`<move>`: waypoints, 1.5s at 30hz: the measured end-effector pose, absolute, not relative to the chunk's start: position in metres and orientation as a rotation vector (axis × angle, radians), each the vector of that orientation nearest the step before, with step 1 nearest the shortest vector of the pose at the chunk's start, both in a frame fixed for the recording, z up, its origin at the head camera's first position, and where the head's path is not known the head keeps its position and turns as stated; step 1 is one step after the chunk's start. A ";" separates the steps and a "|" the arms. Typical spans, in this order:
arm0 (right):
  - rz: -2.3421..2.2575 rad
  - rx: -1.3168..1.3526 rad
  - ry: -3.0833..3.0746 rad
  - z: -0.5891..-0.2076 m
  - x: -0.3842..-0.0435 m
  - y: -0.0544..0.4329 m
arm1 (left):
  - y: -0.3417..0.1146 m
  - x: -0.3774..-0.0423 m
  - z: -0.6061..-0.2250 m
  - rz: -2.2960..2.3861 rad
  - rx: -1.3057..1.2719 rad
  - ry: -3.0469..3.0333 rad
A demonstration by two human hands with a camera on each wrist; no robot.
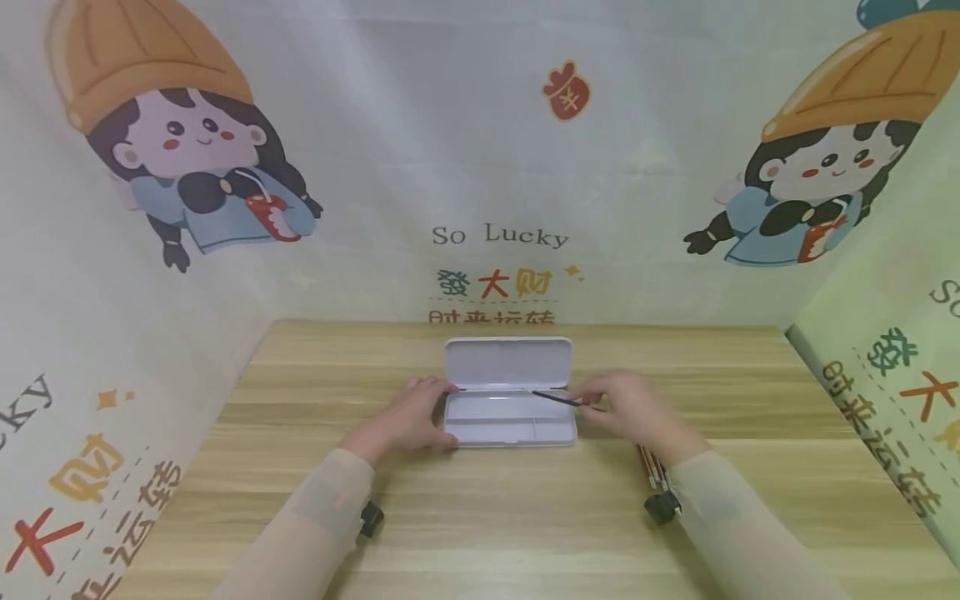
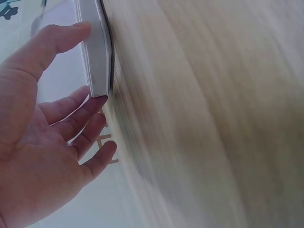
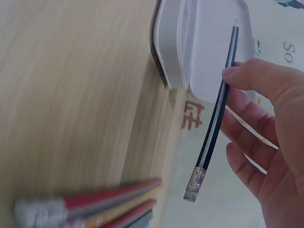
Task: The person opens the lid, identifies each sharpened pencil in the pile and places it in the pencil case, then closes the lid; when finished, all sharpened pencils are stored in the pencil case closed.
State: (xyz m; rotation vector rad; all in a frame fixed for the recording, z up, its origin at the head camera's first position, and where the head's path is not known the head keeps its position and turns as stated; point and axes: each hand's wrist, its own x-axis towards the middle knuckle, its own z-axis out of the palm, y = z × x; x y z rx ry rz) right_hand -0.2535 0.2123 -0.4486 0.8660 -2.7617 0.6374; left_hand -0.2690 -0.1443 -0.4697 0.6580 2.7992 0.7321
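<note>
A white pencil case (image 1: 491, 432) lies on the table with its lid (image 1: 508, 363) raised at the back. Its tray shows a long compartment and narrower ones in front. My left hand (image 1: 416, 414) holds the case's left end, thumb at the front corner and fingers at the back one. In the left wrist view the thumb (image 2: 71, 35) rests on the case's edge. My right hand (image 1: 618, 408) pinches a dark striped pencil (image 3: 216, 111) between thumb and fingers. Its pointed end reaches over the case's right side, and its eraser end points back toward me.
Several more pencils (image 3: 114, 202) lie on the table (image 1: 510, 533) to the right, partly under my right forearm in the head view. Printed cloth walls (image 1: 510, 167) stand behind the table and at both sides.
</note>
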 end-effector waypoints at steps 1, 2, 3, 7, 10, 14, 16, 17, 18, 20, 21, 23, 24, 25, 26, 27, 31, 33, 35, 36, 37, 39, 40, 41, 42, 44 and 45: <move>0.632 0.894 -2.755 -0.449 -0.256 0.209 | -0.144 -0.269 -0.470 0.735 0.654 2.799; 0.623 0.918 -2.751 -0.450 -0.258 0.204 | -0.145 -0.269 -0.469 0.737 0.654 2.803; 0.608 0.945 -2.746 -0.450 -0.260 0.200 | -0.145 -0.269 -0.469 0.735 0.652 2.804; 0.540 1.011 -2.753 -0.452 -0.265 0.183 | -0.146 -0.270 -0.469 0.721 0.669 2.807; 0.484 1.029 -2.774 -0.453 -0.268 0.170 | -0.145 -0.271 -0.469 0.715 0.690 2.808; 0.431 1.048 -2.797 -0.451 -0.273 0.155 | -0.146 -0.271 -0.469 0.709 0.684 2.812; 0.418 1.065 -2.811 -0.451 -0.275 0.148 | -0.146 -0.272 -0.468 0.702 0.679 2.815; 0.411 1.080 -2.812 -0.450 -0.276 0.146 | -0.147 -0.272 -0.468 0.701 0.676 2.814; 0.408 1.086 -2.819 -0.451 -0.277 0.143 | -0.147 -0.272 -0.468 0.698 0.674 2.813; 0.410 1.102 -2.826 -0.451 -0.280 0.140 | -0.147 -0.272 -0.468 0.700 0.673 2.812; 0.415 1.109 -2.826 -0.451 -0.281 0.138 | -0.147 -0.272 -0.467 0.700 0.674 2.814; 0.424 1.119 -2.826 -0.452 -0.283 0.135 | -0.147 -0.271 -0.467 0.706 0.667 2.814; 0.423 1.118 -2.827 -0.453 -0.285 0.134 | -0.147 -0.271 -0.467 0.708 0.663 2.814; 0.422 1.123 -2.825 -0.454 -0.286 0.133 | -0.147 -0.271 -0.467 0.708 0.669 2.817; 0.418 1.128 -2.822 -0.455 -0.287 0.132 | -0.146 -0.271 -0.467 0.708 0.665 2.815; 0.412 1.130 -2.821 -0.456 -0.288 0.131 | -0.146 -0.272 -0.467 0.707 0.664 2.815; 0.396 1.149 -2.810 -0.461 -0.291 0.127 | -0.145 -0.272 -0.469 0.711 0.659 2.806; 0.400 1.159 -2.810 -0.462 -0.292 0.125 | -0.144 -0.273 -0.469 0.711 0.659 2.807; 0.410 1.171 -2.812 -0.462 -0.293 0.123 | -0.144 -0.273 -0.469 0.712 0.663 2.808; 0.413 1.176 -2.811 -0.463 -0.294 0.121 | -0.144 -0.273 -0.469 0.711 0.667 2.808; 0.416 1.180 -2.811 -0.463 -0.294 0.121 | -0.144 -0.273 -0.469 0.710 0.670 2.809; 0.421 1.175 -2.823 -0.464 -0.295 0.119 | -0.144 -0.273 -0.469 0.713 0.671 2.808; 0.428 1.170 -2.829 -0.465 -0.296 0.119 | -0.144 -0.273 -0.469 0.714 0.671 2.806; 0.434 1.163 -2.837 -0.466 -0.297 0.118 | -0.144 -0.273 -0.469 0.714 0.675 2.807; 0.442 1.153 -2.845 -0.467 -0.297 0.118 | -0.144 -0.272 -0.469 0.720 0.672 2.804; 0.470 1.129 -2.874 -0.468 -0.297 0.118 | -0.144 -0.272 -0.469 0.732 0.669 2.798; 0.486 1.121 -2.887 -0.469 -0.296 0.118 | -0.144 -0.271 -0.468 0.733 0.673 2.797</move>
